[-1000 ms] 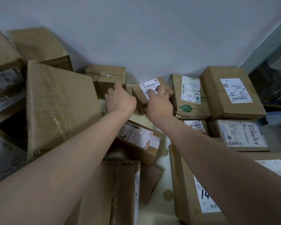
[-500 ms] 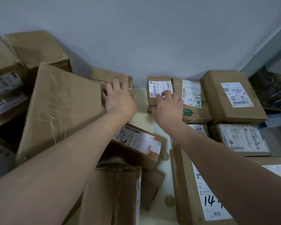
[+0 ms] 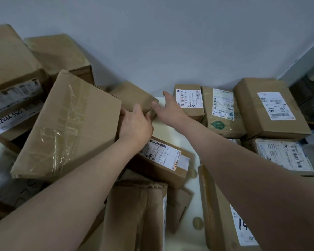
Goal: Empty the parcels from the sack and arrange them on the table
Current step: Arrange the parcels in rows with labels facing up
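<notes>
A small plain brown parcel (image 3: 132,96) lies tilted near the wall, against a large taped box (image 3: 67,127). My left hand (image 3: 136,124) grips its near edge. My right hand (image 3: 168,111) is open, fingers spread, touching the same parcel's right end. Just right of that hand stands a small labelled parcel (image 3: 188,100), released, lined up with a row of labelled parcels (image 3: 221,109) along the wall. The pale table (image 3: 194,142) shows between the boxes. No sack is in view.
Large boxes (image 3: 13,84) are piled at the left. A labelled box (image 3: 163,158) lies under my left wrist, a crumpled box (image 3: 136,214) in front, a tall one (image 3: 225,214) at bottom right. Dark shelving (image 3: 308,98) stands at far right.
My right hand let go of the small labelled parcel, now set by the wall, and moved left to the plain parcel. My left hand closed on that parcel's edge, and it has tilted.
</notes>
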`<state>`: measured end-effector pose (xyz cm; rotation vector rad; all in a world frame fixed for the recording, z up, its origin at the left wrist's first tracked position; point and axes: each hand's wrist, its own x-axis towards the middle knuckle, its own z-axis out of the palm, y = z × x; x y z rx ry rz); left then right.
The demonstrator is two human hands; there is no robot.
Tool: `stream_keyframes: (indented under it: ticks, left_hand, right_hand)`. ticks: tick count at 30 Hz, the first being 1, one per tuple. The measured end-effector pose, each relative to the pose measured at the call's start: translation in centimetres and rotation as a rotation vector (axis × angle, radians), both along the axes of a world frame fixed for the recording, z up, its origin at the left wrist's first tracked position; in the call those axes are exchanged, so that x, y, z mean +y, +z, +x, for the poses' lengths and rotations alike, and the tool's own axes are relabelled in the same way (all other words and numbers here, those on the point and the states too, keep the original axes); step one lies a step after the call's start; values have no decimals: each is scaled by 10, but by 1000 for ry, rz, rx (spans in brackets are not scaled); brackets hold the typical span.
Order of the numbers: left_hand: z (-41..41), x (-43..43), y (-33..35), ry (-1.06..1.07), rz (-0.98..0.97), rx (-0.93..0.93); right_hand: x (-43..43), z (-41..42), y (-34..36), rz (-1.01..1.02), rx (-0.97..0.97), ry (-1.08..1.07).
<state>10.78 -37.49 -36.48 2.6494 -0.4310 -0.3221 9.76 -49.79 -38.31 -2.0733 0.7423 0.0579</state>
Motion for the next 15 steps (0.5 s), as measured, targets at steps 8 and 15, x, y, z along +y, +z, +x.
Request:
stream_keyframes:
  ticks: [8, 15]
  left_hand:
    - [23, -9, -4, 257, -398, 319]
    - [24, -4, -16, 255, -356, 298]
  right_hand:
    - [17, 13, 5, -165, -240, -166]
    - [23, -9, -1, -319, -146, -90]
